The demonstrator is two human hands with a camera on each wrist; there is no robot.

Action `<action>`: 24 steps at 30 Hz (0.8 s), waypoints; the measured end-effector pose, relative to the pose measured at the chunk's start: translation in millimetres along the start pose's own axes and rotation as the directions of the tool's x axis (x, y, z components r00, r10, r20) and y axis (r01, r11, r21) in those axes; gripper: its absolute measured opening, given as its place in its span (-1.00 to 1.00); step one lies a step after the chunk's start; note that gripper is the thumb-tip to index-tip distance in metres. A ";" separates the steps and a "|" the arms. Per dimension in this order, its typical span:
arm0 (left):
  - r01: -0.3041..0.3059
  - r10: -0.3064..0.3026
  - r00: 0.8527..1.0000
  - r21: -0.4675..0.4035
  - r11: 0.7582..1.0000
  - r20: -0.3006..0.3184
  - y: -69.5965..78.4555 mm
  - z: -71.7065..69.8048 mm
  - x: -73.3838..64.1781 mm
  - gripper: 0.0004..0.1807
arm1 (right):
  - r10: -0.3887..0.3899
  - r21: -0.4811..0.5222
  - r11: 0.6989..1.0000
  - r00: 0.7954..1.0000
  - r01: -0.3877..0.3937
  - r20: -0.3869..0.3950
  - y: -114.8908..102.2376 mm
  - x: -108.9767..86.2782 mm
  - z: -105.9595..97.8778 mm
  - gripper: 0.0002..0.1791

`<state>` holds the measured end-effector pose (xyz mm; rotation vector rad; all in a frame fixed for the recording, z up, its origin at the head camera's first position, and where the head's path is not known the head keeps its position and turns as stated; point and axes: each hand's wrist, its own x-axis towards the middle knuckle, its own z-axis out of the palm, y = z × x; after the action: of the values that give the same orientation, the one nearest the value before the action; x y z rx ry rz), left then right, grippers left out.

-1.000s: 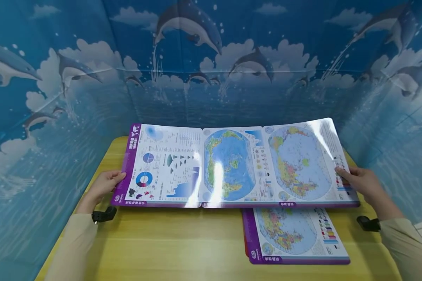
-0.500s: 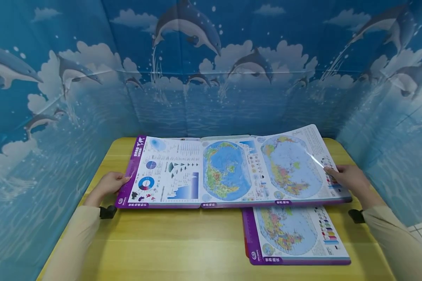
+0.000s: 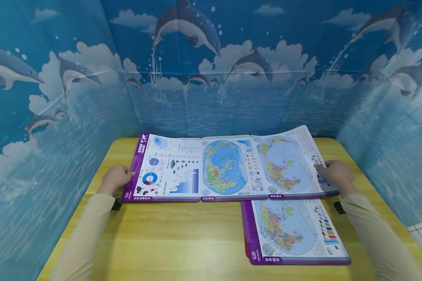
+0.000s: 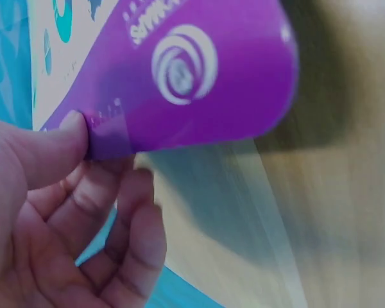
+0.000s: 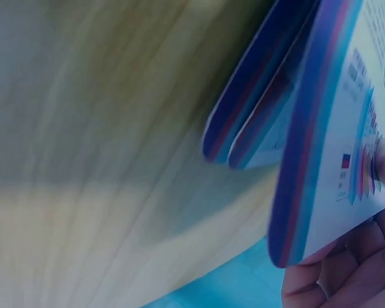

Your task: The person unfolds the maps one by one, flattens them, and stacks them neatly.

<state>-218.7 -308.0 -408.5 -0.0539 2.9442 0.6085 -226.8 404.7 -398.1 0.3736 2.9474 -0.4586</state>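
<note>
A fold-out world map (image 3: 228, 168) with a purple border stretches across the back half of the table, three panels showing. At its left edge my left hand (image 3: 117, 177) pinches the purple strip (image 4: 244, 83), thumb on top and fingers underneath. My right hand (image 3: 338, 175) grips the opposite edge, its thumb over the printed flags; in the right wrist view the fingers (image 5: 356, 269) lie below the panel. That right panel curves upward off the table. A second, folded map (image 3: 288, 234) lies flat in front, partly covered at its top.
A thin red edge (image 3: 246, 248) shows under the folded map's left side. The yellow wood-grain table (image 3: 176, 242) has rounded back corners. A dolphin-print curtain (image 3: 183, 97) encloses the table at the back and sides.
Both hands have come closer together, the left moving right and the right moving left. The fold-out map has lowered onto the table, its right panel still bent upward.
</note>
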 end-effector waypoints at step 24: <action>0.143 -0.131 0.989 0.262 0.954 -0.064 23.3 18.1 21.3 -0.65 | 0.134 -0.036 0.990 0.991 -0.134 -0.022 -11.6 25.5 27.3 -0.41</action>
<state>-239.0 -279.6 -418.8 -0.2451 3.0044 0.1920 -251.8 391.0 -424.9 0.5705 2.9210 -0.3845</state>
